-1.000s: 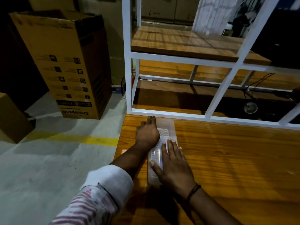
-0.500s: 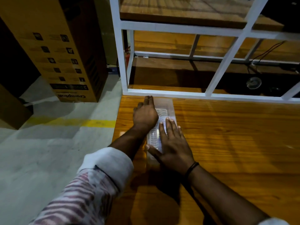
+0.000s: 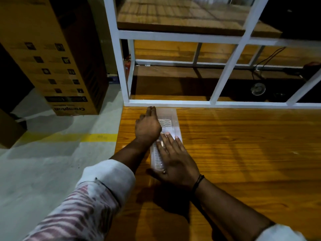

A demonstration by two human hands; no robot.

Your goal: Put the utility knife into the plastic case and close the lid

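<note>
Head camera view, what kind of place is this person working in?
Likely a workshop or warehouse: a bare concrete floor with a yellow line, a big cardboard carton standing on it, and a wooden workbench with a white metal frame.

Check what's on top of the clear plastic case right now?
Both hands lie flat on the plastic case: left hand on its far left part, right hand on its near end. Contents can't be made out; the hands cover most of the lid.

A warehouse-like workshop: bare concrete floor (image 3: 43,171) with yellow line (image 3: 97,137), shipping cartons (image 3: 52,58), white metal racking (image 3: 173,35).
</note>
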